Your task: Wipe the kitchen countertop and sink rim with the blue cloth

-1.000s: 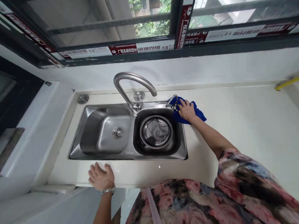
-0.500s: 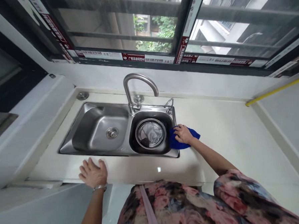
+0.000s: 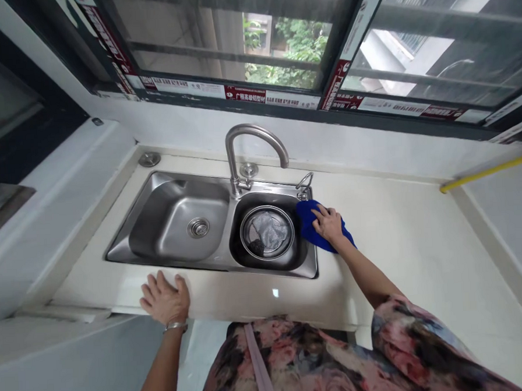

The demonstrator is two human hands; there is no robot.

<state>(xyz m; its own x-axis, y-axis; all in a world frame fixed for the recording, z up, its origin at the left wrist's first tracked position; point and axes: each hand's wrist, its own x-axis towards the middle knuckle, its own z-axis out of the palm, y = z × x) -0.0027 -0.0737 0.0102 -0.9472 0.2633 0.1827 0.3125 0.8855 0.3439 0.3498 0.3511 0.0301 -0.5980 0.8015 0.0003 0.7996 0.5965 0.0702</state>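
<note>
My right hand [image 3: 328,223] presses a blue cloth [image 3: 308,219] onto the right rim of the steel double sink [image 3: 228,244] and the counter beside it. Part of the cloth overhangs the right basin. My left hand [image 3: 166,297] lies flat on the counter's front edge, below the left basin, with fingers spread and nothing held. Inside the right basin sits a round steel colander [image 3: 268,254], with a crumpled greyish-white item [image 3: 269,229] and something dark [image 3: 257,247] in it.
A curved steel faucet [image 3: 231,156] rises behind the sink's divider. Near the back right corner stands a small looped spout [image 3: 304,184]. A cream counter [image 3: 398,235] spreads to the right, under a window [image 3: 279,48]. Along the right wall runs a yellow pipe [image 3: 483,175].
My right hand has moved the blue cloth away from me along the sink's right rim, toward the back corner. My left hand stays on the counter. The view has shifted slightly.
</note>
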